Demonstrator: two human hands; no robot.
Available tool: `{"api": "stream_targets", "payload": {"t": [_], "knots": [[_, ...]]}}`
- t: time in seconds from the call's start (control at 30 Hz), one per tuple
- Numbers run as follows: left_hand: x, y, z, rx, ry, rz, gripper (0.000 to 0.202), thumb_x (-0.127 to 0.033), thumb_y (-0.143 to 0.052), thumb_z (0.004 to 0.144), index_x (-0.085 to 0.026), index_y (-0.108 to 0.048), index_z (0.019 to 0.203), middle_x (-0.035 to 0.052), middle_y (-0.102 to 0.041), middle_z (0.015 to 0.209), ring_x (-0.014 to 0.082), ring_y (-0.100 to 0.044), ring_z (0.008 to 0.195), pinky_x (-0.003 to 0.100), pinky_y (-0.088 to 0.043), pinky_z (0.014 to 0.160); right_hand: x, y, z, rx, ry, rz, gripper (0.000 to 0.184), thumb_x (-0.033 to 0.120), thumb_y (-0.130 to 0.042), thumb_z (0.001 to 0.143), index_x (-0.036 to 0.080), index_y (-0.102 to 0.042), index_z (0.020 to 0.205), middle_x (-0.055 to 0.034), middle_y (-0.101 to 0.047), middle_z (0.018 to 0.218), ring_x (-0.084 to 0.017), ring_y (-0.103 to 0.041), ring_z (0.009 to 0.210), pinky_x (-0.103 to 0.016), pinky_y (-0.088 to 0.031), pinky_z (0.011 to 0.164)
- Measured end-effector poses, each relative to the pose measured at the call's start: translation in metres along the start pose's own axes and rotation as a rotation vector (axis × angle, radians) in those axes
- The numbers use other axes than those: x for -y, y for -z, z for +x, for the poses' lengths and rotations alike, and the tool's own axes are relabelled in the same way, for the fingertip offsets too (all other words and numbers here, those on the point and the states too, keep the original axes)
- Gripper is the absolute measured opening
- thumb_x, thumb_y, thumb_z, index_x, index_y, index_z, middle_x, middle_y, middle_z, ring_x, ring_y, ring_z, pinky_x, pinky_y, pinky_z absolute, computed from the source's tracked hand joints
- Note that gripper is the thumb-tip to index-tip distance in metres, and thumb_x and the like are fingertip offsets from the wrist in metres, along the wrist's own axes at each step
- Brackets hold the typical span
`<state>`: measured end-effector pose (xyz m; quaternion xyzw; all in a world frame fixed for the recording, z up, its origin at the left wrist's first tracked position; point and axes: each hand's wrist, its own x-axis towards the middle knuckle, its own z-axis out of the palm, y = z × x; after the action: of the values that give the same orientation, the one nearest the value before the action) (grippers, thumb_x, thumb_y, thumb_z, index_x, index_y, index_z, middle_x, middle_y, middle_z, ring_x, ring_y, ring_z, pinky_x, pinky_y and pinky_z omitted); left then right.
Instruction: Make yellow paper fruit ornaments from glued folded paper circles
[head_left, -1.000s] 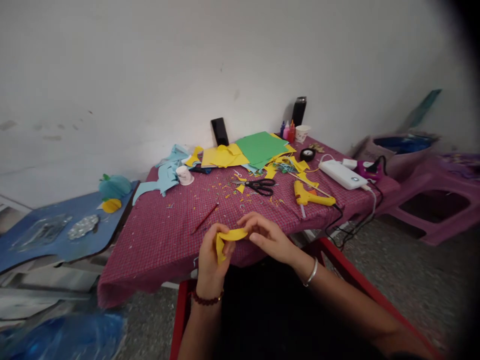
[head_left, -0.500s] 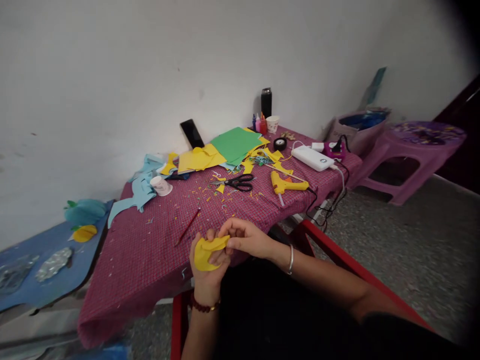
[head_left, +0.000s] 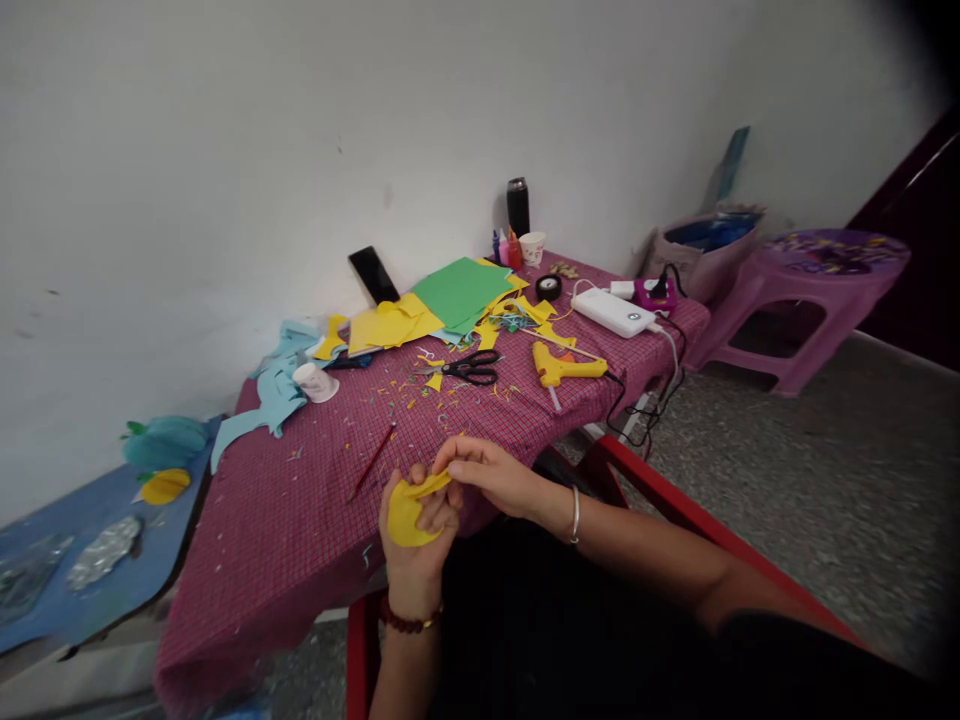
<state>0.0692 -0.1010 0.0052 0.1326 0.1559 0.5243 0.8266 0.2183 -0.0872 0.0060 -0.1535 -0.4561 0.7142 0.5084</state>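
A yellow piece of paper (head_left: pixel 405 518), rounded at its left side, is held between my two hands over the table's front edge. My left hand (head_left: pixel 420 545) grips it from below, the thumb along its left side and the fingers curled behind and over it. With thumb and fingertips, my right hand (head_left: pixel 491 475) pinches the upper right edge, where the paper is folded over in a narrow flap. Just beyond my hands, a dark red pencil (head_left: pixel 373 460) lies on the cloth. Black-handled scissors (head_left: pixel 471 367) rest farther back among small paper scraps.
A yellow glue gun (head_left: pixel 562 366) lies at right, its cord near a white power bank (head_left: pixel 613 312). Green paper (head_left: pixel 463 292), a phone (head_left: pixel 373 275) and a paper cup (head_left: pixel 315 382) stand or lie toward the wall. A pink stool (head_left: pixel 795 300) is right of the table.
The folded flap of the yellow paper looks narrower and more pressed down. My right hand has shifted slightly left along it. The whole view has turned a little.
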Motion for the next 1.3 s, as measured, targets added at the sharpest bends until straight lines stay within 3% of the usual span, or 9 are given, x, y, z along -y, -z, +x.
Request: {"api": "stream_targets", "payload": {"t": [0.27,0.43,0.87,1.3], "knots": [[0.005,0.001,0.001,0.022,-0.027,-0.021,0.025,-0.031,-0.044,0.095,-0.015,-0.055,0.079,-0.0024,-0.056,0.06,0.0028,-0.04,0.036,0.013,-0.035,0.04,-0.003,0.0,0.001,-0.031,0.01,0.046,0.033,0.047,-0.073,0.079,0.016,-0.064,0.089,0.0029,-0.064,0.071,-0.006,-0.056,0.055,-0.02,-0.046,0.055],[0.011,-0.002,0.001,-0.05,-0.047,-0.065,0.03,-0.033,-0.039,0.096,-0.015,-0.056,0.079,-0.0025,-0.056,0.059,0.0035,-0.039,0.035,0.015,-0.035,0.039,-0.004,0.004,0.001,-0.056,-0.003,0.041,0.032,0.045,-0.073,0.079,0.016,-0.064,0.09,0.0031,-0.064,0.072,-0.005,-0.054,0.054,-0.018,-0.042,0.052],[0.016,-0.001,0.002,0.009,-0.056,-0.041,0.027,-0.03,-0.041,0.096,-0.015,-0.054,0.077,-0.0024,-0.055,0.061,0.0032,-0.038,0.038,0.014,-0.034,0.041,-0.005,0.007,0.001,-0.063,-0.027,0.033,0.029,0.04,-0.075,0.078,0.016,-0.064,0.09,0.0022,-0.067,0.074,-0.004,-0.052,0.052,-0.017,-0.041,0.05],[0.018,0.0,0.001,-0.045,-0.138,0.03,0.025,-0.03,-0.048,0.092,-0.013,-0.061,0.078,0.0002,-0.06,0.062,0.0042,-0.044,0.04,0.016,-0.038,0.041,-0.011,0.01,0.002,-0.066,-0.011,0.048,0.031,0.042,-0.075,0.078,0.015,-0.063,0.089,0.0022,-0.065,0.071,-0.006,-0.053,0.052,-0.017,-0.041,0.049]]}}
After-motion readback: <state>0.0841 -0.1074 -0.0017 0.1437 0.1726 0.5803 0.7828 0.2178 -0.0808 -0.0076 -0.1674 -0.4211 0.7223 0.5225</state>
